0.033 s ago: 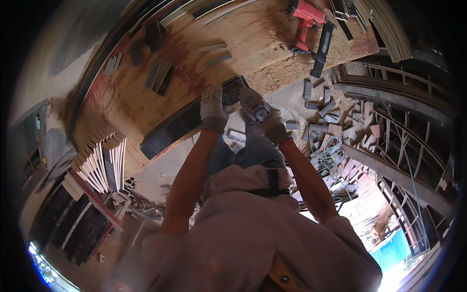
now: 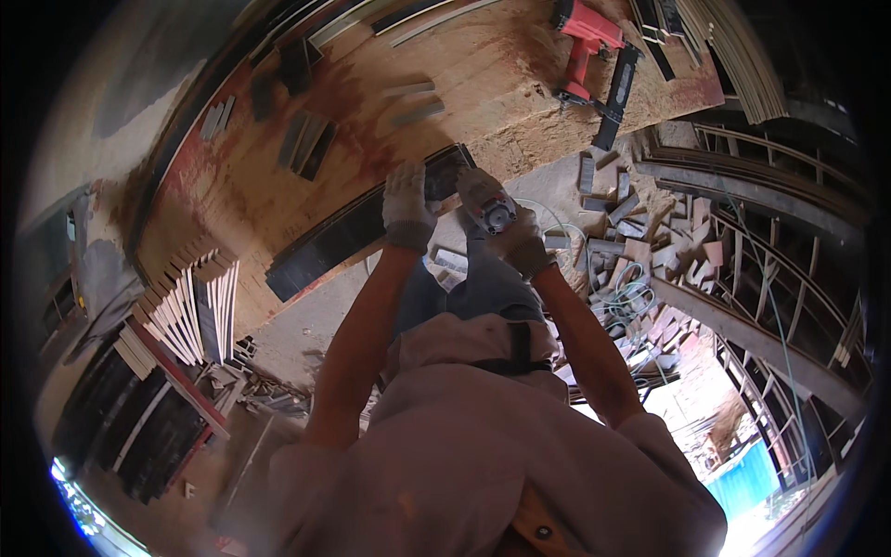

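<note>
A long black board (image 2: 339,239) lies along the near edge of the wooden worktable (image 2: 264,200). My left hand (image 2: 408,206), in a pale work glove, rests on this board with its fingers stretched forward and its thumb apart. In my gloved right hand (image 2: 525,238) is a handheld power tool (image 2: 489,206) with a silvery round housing, held at the board's right end. The tool's working tip and its exact contact with the board are hidden.
A red nail gun (image 2: 588,46) with a black magazine lies at the table's far right. Short dark strips (image 2: 306,144) sit on the tabletop. At left stands a fanned stack of pale-edged slats (image 2: 190,311). Board offcuts (image 2: 640,218) and a thin green hose (image 2: 631,292) litter the floor at right.
</note>
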Demonstrator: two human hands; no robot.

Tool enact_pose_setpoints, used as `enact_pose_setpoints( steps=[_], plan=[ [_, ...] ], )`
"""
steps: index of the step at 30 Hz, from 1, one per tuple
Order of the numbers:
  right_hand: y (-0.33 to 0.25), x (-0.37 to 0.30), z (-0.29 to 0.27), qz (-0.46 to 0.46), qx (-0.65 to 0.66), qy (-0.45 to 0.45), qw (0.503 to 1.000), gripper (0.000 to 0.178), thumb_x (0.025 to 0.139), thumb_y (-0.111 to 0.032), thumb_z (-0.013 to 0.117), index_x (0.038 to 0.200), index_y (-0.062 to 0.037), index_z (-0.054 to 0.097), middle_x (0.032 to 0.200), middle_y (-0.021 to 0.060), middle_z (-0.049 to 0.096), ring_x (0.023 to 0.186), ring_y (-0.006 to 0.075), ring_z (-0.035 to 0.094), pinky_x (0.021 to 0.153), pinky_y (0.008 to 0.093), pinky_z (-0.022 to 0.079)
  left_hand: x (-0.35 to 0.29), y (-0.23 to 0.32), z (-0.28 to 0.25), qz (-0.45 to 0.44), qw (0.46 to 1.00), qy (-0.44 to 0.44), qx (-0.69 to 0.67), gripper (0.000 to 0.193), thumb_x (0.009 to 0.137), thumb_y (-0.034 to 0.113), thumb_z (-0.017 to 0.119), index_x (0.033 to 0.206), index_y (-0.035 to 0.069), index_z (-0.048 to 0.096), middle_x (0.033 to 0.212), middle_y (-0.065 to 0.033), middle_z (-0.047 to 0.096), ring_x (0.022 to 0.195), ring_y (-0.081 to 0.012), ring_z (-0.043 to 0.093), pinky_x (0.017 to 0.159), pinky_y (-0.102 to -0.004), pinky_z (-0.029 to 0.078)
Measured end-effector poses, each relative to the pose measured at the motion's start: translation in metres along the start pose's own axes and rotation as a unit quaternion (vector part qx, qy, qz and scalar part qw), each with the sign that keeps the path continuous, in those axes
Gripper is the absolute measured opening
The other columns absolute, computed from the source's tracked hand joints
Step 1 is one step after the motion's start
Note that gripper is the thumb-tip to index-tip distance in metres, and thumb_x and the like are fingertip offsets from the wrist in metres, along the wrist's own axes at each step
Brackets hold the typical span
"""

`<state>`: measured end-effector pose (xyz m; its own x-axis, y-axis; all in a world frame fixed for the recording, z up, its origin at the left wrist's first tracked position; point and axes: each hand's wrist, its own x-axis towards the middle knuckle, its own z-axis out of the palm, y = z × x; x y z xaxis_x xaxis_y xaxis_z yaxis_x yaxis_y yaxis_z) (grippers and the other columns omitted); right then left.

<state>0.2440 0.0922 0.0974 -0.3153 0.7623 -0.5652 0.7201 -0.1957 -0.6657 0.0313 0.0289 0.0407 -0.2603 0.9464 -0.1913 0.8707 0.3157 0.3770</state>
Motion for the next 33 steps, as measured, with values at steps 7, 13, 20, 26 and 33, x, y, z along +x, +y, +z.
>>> enact_pose_setpoints(
  steps=[7,13,20,26,33],
  plan=[
    [-0.01,-0.011,-0.007,-0.02,-0.033,0.025,0.999,0.041,0.075,-0.022,0.079,0.11,-0.0031,0.069,0.097,0.0221,0.073,0.096,0.0388,0.071,0.078,0.0444,0.059,-0.002,0.004,-0.005,0.004,0.999,0.038,-0.024,0.08,0.068,0.017,0.083,0.14,0.003,0.052,0.145,-0.0208,0.052,0.137,-0.0366,0.046,0.119,-0.0482,0.031],
    [0.005,-0.01,-0.003,-0.007,-0.022,0.017,1.0,0.053,0.069,-0.032,0.086,0.102,0.0039,0.066,0.096,0.0221,0.071,0.09,0.0378,0.071,0.076,0.0454,0.059,-0.002,0.001,-0.006,-0.005,0.998,0.036,-0.053,0.079,0.069,0.019,0.083,0.14,0.005,0.052,0.145,-0.0203,0.052,0.139,-0.0366,0.044,0.12,-0.0479,0.029],
    [0.001,-0.019,0.017,-0.092,0.01,-0.014,0.996,0.046,0.073,-0.026,0.081,0.11,-0.0018,0.068,0.093,0.0215,0.072,0.09,0.0392,0.071,0.076,0.0433,0.059,-0.021,-0.028,-0.01,-0.022,0.992,0.064,-0.107,0.078,0.067,0.029,0.084,0.136,0.006,0.055,0.146,-0.0154,0.051,0.141,-0.0341,0.042,0.121,-0.0482,0.027],
    [-0.035,-0.009,0.045,-0.142,-0.029,-0.028,0.989,0.043,0.083,-0.04,0.075,0.103,-0.002,0.069,0.086,0.0241,0.071,0.089,0.0411,0.07,0.072,0.0468,0.057,-0.023,-0.038,0.003,-0.022,0.986,0.108,-0.129,0.068,0.067,0.02,0.08,0.131,0.009,0.061,0.142,-0.0138,0.056,0.137,-0.0331,0.046,0.121,-0.0483,0.027],
    [-0.035,-0.013,0.039,-0.113,-0.051,-0.066,0.99,0.044,0.076,-0.023,0.077,0.115,-0.0063,0.067,0.094,0.0248,0.071,0.093,0.0438,0.068,0.079,0.049,0.057,-0.024,-0.039,0.006,-0.026,0.987,0.094,-0.126,0.069,0.067,0.021,0.081,0.133,0.012,0.061,0.142,-0.0132,0.056,0.136,-0.0313,0.047,0.121,-0.0464,0.028]
  ],
)
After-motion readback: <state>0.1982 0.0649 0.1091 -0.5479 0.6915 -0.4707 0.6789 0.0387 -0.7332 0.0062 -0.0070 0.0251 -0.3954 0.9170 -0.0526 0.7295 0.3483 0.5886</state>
